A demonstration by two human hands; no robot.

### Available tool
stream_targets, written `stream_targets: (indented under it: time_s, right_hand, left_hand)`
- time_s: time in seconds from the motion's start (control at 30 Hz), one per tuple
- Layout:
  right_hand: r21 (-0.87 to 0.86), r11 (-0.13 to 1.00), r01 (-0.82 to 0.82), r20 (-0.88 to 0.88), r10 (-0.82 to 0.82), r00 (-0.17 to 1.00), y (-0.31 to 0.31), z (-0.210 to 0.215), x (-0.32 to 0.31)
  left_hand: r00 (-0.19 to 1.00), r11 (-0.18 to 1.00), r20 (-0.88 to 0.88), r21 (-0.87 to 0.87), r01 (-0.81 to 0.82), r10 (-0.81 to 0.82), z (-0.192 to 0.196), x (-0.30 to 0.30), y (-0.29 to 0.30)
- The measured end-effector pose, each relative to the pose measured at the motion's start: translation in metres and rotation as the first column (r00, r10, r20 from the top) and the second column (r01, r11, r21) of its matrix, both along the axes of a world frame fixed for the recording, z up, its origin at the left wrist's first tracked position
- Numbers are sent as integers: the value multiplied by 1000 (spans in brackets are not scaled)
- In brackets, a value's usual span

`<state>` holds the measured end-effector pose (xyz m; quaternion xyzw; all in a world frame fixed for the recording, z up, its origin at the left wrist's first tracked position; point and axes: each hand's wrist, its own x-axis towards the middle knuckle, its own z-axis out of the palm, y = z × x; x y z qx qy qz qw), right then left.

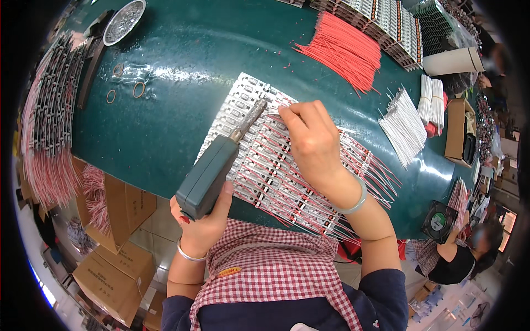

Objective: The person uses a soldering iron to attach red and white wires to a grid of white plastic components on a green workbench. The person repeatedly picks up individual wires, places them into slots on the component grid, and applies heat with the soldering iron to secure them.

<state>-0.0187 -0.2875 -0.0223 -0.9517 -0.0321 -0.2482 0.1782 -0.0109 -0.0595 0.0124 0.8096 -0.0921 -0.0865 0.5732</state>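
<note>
In my left hand (pixel 201 223) is a dark green soldering gun (pixel 207 176), gripped near its lower end. Its metal barrel slants up to the right, and the tip meets the upper part of a panel of small white boards (pixel 237 105). My right hand (pixel 312 138) is over the panel with thumb and forefinger pinched close to that tip. Whatever thin piece they hold is too small to make out. Rows of red and white wires (pixel 370 165) run from the boards toward the lower right, partly hidden under my right hand and wrist.
Red wires (pixel 348 52) and white wires (pixel 403 127) lie in bundles on the green table (pixel 165 132). Stacked panels (pixel 381 22) stand at the back right, wired panels (pixel 52 110) at the left. A silver dish (pixel 125 22), rubber bands (pixel 139 90) and a fan (pixel 440 222) are around. A co-worker (pixel 458 254) sits right.
</note>
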Motion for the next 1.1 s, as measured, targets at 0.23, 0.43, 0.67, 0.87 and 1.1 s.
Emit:
stream_targets:
  time_s: [0.23, 0.43, 0.67, 0.87, 1.1]
  right_hand:
    - [-29, 1000, -1, -26, 0, 1000, 0, 3, 1]
    - [-35, 999, -7, -29, 6, 1000, 0, 4, 2]
    - [-44, 999, -13, -5, 13, 1000, 0, 0, 3]
    - [-65, 998, -7, -8, 6, 1000, -1, 1, 3]
    - [-7, 1000, 1, 7, -1, 1000, 1, -3, 2]
  left_hand:
    - [976, 997, 205, 41, 61, -69, -3, 5, -5]
    - [973, 993, 202, 63, 98, -109, -3, 6, -9]
    - [953, 989, 272, 106, 105, -130, -4, 4, -7]
    - [981, 998, 195, 66, -9, -4, -13, -8, 5]
    - [988, 998, 151, 51, -23, 16, -7, -10, 7]
